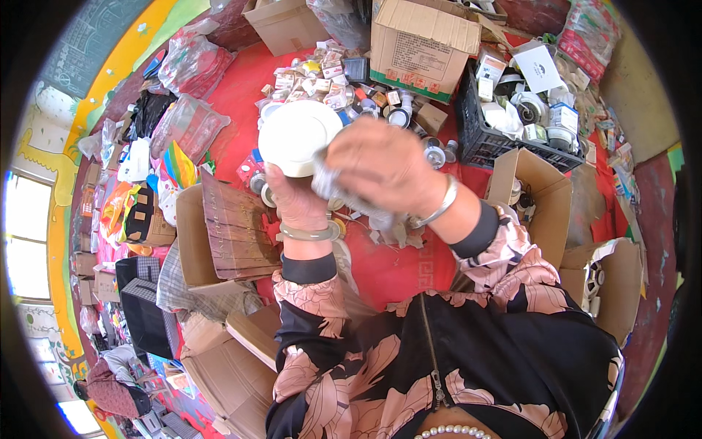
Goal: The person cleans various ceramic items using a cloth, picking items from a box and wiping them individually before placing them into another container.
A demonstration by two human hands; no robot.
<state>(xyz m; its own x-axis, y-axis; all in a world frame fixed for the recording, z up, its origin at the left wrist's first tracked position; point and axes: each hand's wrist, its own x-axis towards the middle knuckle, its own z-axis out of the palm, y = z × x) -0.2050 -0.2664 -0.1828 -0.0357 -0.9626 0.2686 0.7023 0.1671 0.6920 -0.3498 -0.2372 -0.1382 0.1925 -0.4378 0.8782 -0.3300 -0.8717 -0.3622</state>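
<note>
My left hand [296,201] grips a white round object [300,135] from below. It has a flat, smooth face and a thick pale rim, and its exact kind I cannot make out. At the right edge of that object is my right hand [384,157], smeared by motion. A crumpled greyish-white cloth [340,192] is bunched under its fingers and meets the rim. Below and beyond both hands, small boxes [322,84] and round lamp-like parts [398,117] lie in a heap on the red floor covering.
Open cardboard boxes stand at the left [194,234] and right [545,194]. A black crate [475,121] full of mixed parts is at the far right, beside a large carton [420,51]. Plastic bags [190,124] lie at the far left. A person [110,388] is at the lower left.
</note>
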